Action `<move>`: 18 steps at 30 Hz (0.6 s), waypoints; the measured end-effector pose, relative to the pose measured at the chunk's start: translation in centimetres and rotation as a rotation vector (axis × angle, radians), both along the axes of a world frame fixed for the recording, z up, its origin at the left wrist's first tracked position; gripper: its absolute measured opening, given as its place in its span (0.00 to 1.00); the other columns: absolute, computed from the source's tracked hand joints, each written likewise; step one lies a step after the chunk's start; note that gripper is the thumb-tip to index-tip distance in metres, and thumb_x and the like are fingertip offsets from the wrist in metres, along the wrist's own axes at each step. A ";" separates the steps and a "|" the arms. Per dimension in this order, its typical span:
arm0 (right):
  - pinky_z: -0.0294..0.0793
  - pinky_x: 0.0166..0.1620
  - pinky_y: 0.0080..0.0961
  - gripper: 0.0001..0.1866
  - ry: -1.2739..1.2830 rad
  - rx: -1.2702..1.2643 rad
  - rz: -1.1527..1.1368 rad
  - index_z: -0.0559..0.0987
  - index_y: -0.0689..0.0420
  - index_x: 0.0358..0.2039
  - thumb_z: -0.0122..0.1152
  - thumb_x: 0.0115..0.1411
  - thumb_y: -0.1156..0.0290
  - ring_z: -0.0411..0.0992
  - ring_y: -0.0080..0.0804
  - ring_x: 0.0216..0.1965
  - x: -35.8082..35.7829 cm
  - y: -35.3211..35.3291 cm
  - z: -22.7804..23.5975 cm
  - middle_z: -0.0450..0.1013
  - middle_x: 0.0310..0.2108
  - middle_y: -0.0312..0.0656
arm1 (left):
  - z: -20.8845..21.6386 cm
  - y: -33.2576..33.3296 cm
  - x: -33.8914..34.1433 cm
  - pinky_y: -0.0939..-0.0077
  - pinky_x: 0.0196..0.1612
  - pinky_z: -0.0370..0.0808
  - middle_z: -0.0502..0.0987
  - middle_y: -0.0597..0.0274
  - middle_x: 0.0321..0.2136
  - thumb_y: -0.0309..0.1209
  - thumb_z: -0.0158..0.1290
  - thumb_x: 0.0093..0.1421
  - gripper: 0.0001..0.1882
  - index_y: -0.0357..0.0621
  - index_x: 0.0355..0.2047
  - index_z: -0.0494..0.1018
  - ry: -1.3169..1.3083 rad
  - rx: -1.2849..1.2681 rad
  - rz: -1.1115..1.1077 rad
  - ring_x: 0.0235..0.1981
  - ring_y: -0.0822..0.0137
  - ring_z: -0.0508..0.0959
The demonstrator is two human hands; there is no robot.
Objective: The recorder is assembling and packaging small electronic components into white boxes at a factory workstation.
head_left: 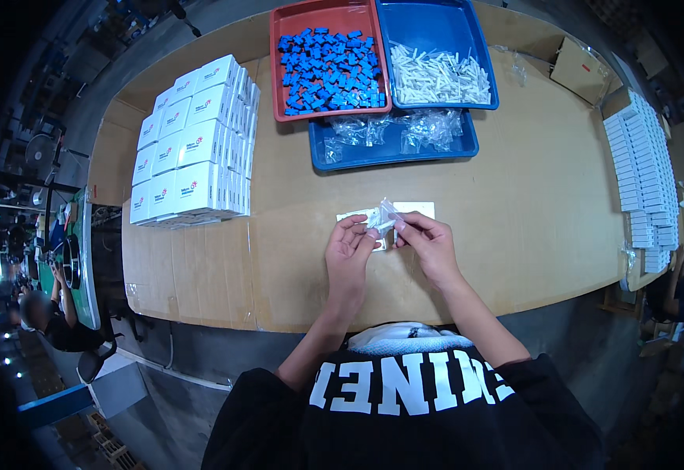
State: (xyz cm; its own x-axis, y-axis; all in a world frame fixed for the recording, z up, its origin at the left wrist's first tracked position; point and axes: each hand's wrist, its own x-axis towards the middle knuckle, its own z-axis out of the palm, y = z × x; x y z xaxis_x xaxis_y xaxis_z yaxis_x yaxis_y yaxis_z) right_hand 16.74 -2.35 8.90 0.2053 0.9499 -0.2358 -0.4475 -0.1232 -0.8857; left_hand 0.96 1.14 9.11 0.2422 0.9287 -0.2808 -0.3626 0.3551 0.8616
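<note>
Both hands meet over the cardboard-topped table. My left hand [347, 254] pinches the lower left side of a small clear plastic bag [389, 209]. Closed on the bag's right side are the thumb and fingers of my right hand [430, 247]. Something small and white shows in or behind the bag; its kind is too small to tell. Beneath and just beyond the hands lies a flat white box or card [416, 209], partly covered by them.
A red tray [278, 70] of blue connector-like parts and a blue tray [492, 78] of white sticks rest above a lower blue tray [405, 160] of clear bags. White boxes [193, 149] are stacked at left; more white boxes [644, 172] at right. Another person [68, 321] sits far left.
</note>
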 end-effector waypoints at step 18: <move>0.77 0.35 0.20 0.07 0.153 -0.006 -0.073 0.79 0.65 0.42 0.65 0.64 0.81 0.74 0.21 0.30 -0.1 0.2 0.8 0.78 0.33 0.39 | 0.3 0.0 0.3 0.78 0.50 0.77 0.77 0.57 0.44 0.17 0.53 0.67 0.17 0.35 0.55 0.67 -0.099 0.044 -0.004 0.43 0.72 0.79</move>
State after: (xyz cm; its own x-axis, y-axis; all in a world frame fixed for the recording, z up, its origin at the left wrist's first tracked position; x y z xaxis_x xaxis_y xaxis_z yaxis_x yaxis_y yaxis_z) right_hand 16.64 -2.15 9.70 0.2351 0.9323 -0.2750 -0.5848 -0.0904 -0.8061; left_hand 1.29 1.11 9.42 0.2705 0.9385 -0.2143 -0.4454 0.3194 0.8364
